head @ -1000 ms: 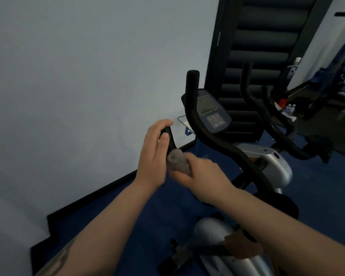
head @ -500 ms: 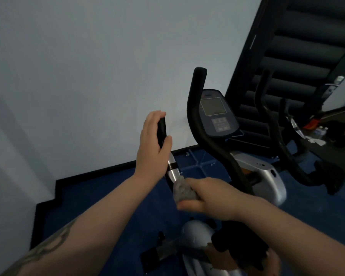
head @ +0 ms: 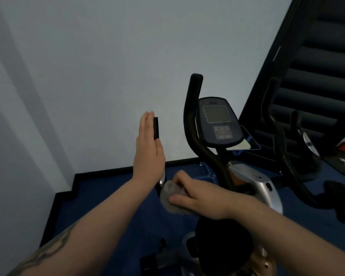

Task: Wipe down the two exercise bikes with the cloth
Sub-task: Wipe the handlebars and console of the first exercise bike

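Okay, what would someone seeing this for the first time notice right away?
Two bare hands at the centre: the left hand flat against the near bike's left handlebar, the right hand gripping a grey cloth lower down. To the right stands the bike's console, its screen dark.

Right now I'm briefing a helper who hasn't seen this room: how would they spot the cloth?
Find the nearer exercise bike by the pale wall, the one with the console screen. Low on its left handlebar, the right hand grips the cloth: a small grey crumpled wad, the only soft, pale thing among black bars.
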Motion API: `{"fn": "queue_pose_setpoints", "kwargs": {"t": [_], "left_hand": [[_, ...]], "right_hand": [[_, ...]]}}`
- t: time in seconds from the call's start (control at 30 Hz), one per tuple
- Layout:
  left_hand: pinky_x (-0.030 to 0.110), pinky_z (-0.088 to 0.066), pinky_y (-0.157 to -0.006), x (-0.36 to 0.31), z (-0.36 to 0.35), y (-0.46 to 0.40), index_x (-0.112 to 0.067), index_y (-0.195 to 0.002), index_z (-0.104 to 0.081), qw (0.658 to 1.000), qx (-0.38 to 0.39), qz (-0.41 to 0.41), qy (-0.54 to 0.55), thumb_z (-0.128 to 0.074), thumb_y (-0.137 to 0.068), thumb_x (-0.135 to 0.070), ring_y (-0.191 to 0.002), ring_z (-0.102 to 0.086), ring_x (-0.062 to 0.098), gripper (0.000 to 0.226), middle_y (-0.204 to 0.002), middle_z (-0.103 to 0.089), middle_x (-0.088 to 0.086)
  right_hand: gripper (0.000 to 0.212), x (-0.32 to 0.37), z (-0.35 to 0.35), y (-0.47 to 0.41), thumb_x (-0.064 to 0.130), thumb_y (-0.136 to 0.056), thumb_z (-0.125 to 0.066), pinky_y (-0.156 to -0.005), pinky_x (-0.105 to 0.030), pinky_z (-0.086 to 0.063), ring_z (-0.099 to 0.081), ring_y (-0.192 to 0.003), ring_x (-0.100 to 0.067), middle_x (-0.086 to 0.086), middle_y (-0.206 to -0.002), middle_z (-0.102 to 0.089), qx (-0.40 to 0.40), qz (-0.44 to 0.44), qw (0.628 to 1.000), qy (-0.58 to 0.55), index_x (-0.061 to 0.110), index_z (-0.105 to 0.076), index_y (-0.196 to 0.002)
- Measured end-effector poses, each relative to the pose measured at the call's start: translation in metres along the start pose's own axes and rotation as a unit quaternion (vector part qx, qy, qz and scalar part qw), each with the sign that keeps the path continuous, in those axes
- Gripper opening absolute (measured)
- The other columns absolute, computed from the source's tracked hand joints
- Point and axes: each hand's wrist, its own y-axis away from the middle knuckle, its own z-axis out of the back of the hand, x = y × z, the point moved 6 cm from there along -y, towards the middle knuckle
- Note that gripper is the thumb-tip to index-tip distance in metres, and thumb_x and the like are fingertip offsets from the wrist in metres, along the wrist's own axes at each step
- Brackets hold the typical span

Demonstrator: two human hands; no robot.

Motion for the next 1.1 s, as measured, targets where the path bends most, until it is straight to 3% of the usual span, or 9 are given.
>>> {"fn": "queue_pose_setpoints", "kwargs": {"t": [0.17,0.33,0.43,0.63,0.73,0.83,0.93,1.03,1.1], "left_hand": [[0.009,0.0,-0.114,-0.001,-0.001,0.003,-0.027,-0.155,-0.008,1.0,-0.019,0.017,0.012,-0.029,-0.102,0.002,-0.139,0.0,-0.018,0.065,-0.163,-0.001,-0.013],[-0.001,-0.002,-0.107,-0.003,0.0,0.004,-0.023,-0.155,-0.013,0.999,-0.037,0.012,-0.001,-0.03,-0.101,0.004,-0.135,-0.002,-0.024,0.063,-0.163,-0.007,-0.008],[-0.001,-0.002,-0.107,-0.001,0.001,0.005,-0.022,-0.155,-0.014,0.999,-0.037,0.013,0.003,-0.031,-0.102,0.003,-0.14,-0.005,-0.015,0.062,-0.163,-0.008,-0.006],[0.0,-0.003,-0.109,0.0,0.001,0.006,-0.023,-0.155,-0.016,0.999,-0.045,0.006,-0.001,-0.033,-0.102,0.002,-0.144,-0.008,-0.005,0.061,-0.163,-0.01,-0.006],[0.0,-0.005,-0.109,0.001,0.002,0.005,-0.023,-0.155,-0.018,0.998,-0.056,0.003,-0.005,-0.034,-0.101,0.002,-0.144,-0.011,-0.004,0.061,-0.162,-0.013,-0.005],[0.001,-0.005,-0.11,0.003,0.001,0.006,-0.023,-0.155,-0.019,0.998,-0.055,0.002,-0.01,-0.034,-0.102,0.002,-0.144,-0.012,-0.004,0.06,-0.162,-0.014,-0.004],[0.003,-0.005,-0.112,0.002,0.0,0.006,-0.022,-0.155,-0.019,0.999,-0.05,-0.001,-0.007,-0.034,-0.102,0.001,-0.145,-0.011,-0.003,0.06,-0.163,-0.014,-0.004],[0.005,-0.005,-0.113,0.001,0.0,0.006,-0.02,-0.155,-0.02,0.999,-0.049,-0.003,0.004,-0.034,-0.102,0.002,-0.145,-0.012,-0.003,0.059,-0.162,-0.015,-0.003],[0.007,-0.006,-0.114,0.001,0.0,0.006,-0.02,-0.155,-0.02,0.999,-0.049,-0.003,0.013,-0.033,-0.102,0.002,-0.146,-0.013,-0.002,0.059,-0.162,-0.015,-0.003]], "right_hand": [[0.03,-0.027,0.022,0.029,0.045,-0.09,-0.061,-0.094,-0.024,-0.04,-0.048,-0.108,-0.003,0.013,-0.117,-0.05,-0.029,0.047,0.994,0.096,0.03,-0.063,-0.115],[0.02,-0.006,0.014,0.01,0.041,-0.091,-0.061,-0.067,-0.03,-0.043,-0.059,-0.075,-0.008,0.009,-0.077,-0.063,-0.092,0.068,0.993,0.014,0.029,-0.064,-0.076],[0.018,-0.006,0.017,0.009,0.042,-0.092,-0.06,-0.065,-0.03,-0.042,-0.059,-0.076,-0.008,0.01,-0.08,-0.065,-0.063,0.085,0.994,0.033,0.027,-0.07,-0.088],[0.019,-0.022,0.036,0.025,0.045,-0.088,-0.063,-0.062,-0.025,-0.032,-0.045,-0.068,0.002,0.019,-0.068,-0.047,-0.039,0.124,0.981,0.145,0.027,-0.066,-0.083],[0.028,-0.008,0.023,0.003,0.045,-0.091,-0.06,-0.061,-0.029,-0.038,-0.053,-0.067,-0.006,0.009,-0.068,-0.059,-0.034,0.088,0.994,0.063,0.022,-0.065,-0.077],[0.03,-0.002,0.007,-0.008,0.044,-0.096,-0.053,-0.064,-0.029,-0.037,-0.055,-0.076,-0.01,-0.004,-0.084,-0.067,-0.045,0.061,0.997,-0.009,0.019,-0.063,-0.083],[0.023,-0.008,0.014,0.005,0.046,-0.097,-0.049,-0.073,-0.033,-0.043,-0.057,-0.087,-0.016,-0.002,-0.095,-0.064,0.018,0.083,0.995,0.055,0.026,-0.058,-0.094],[0.04,-0.022,0.015,0.018,0.053,-0.095,-0.046,-0.085,-0.037,-0.044,-0.055,-0.099,-0.021,-0.001,-0.11,-0.056,0.07,0.075,0.98,0.173,0.027,-0.048,-0.126],[0.038,-0.017,0.01,0.011,0.056,-0.095,-0.042,-0.078,-0.036,-0.041,-0.055,-0.094,-0.022,0.002,-0.105,-0.053,0.059,0.07,0.971,0.219,0.025,-0.043,-0.117]]}}
